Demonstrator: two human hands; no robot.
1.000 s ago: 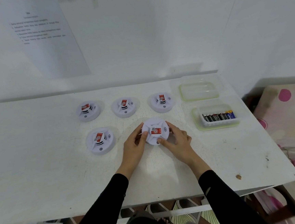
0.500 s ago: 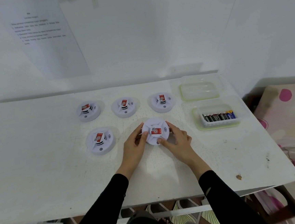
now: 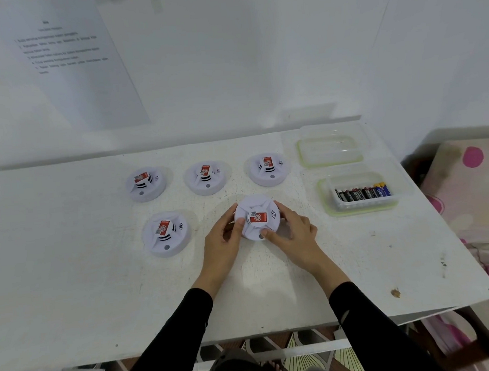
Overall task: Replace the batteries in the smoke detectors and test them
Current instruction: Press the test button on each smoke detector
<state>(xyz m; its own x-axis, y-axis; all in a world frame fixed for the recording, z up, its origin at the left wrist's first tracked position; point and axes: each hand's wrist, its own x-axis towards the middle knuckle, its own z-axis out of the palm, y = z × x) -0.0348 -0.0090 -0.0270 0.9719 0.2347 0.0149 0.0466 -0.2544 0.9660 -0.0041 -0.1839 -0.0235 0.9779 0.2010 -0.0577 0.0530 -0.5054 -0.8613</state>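
Head view: round white plastic detector (image 3: pixel 254 207)

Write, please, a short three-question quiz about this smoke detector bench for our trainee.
1. How many smoke detectors lie on the table?
2. True or false: the batteries lie loose on the table.
3. Which detector do the left grip and right grip hold? A) far left B) near right C) far right
Key: 1) five; 2) false, they sit in a clear container; 3) B, the near right detector.
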